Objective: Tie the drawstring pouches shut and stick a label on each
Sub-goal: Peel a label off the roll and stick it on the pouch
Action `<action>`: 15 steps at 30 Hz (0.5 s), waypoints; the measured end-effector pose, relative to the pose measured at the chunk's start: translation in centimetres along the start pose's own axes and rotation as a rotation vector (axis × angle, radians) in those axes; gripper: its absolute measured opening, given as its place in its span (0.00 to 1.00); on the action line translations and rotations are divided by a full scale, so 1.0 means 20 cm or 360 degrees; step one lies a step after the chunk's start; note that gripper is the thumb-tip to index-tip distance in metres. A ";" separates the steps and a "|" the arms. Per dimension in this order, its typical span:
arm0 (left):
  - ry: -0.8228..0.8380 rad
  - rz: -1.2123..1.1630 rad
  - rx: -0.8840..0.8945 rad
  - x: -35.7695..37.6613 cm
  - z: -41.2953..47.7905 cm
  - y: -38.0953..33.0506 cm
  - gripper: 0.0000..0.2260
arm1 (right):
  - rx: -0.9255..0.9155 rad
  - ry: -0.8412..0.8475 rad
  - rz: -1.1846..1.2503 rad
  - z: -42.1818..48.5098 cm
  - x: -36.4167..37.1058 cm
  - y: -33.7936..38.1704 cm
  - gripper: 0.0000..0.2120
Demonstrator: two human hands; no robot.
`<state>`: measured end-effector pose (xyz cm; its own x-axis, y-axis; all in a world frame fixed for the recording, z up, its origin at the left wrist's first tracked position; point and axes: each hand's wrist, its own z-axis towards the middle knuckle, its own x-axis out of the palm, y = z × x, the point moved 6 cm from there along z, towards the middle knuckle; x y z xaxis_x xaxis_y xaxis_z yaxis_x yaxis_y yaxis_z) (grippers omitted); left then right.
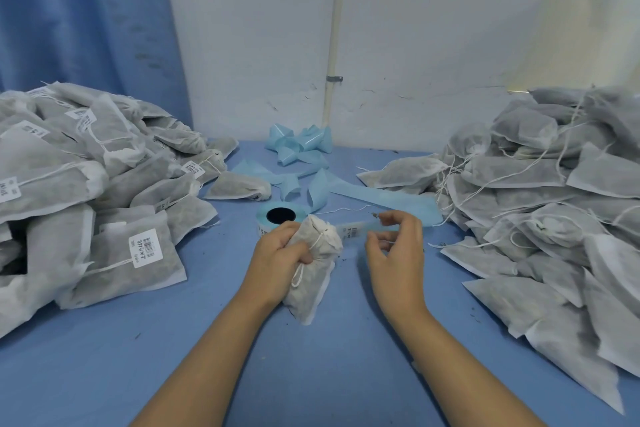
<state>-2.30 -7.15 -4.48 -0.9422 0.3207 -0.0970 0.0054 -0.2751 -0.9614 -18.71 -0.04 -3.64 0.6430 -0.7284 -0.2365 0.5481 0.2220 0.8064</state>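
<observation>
My left hand grips a white drawstring pouch by its neck, above the blue table. The pouch's mouth is gathered, and a loop of cord hangs by my fingers. To the right of the pouch, my right hand has its fingers curled. I cannot tell whether it pinches the thin cord. Just behind my hands stands the label roll on blue backing, with a strip running right under my right fingers.
A heap of labelled pouches fills the left side. An unlabelled heap with loose cords fills the right. Crumpled blue backing tape lies at the back by the white wall. Blue table stretches in front.
</observation>
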 end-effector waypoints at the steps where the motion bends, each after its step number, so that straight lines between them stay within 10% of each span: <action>1: 0.0002 -0.0028 0.0009 0.00 0.00 0.00 0.09 | 0.0058 0.0039 0.0006 0.00 0.01 -0.02 0.11; 15: 0.0090 -0.0094 -0.0046 0.02 0.01 0.01 0.03 | 0.0044 0.0727 -0.0006 -0.04 0.13 -0.01 0.20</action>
<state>-2.68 -7.21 -4.68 -0.9208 0.3862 -0.0535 -0.0392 -0.2281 -0.9728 -16.74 -1.57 -4.86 0.8145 -0.3674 -0.4490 0.5402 0.1983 0.8178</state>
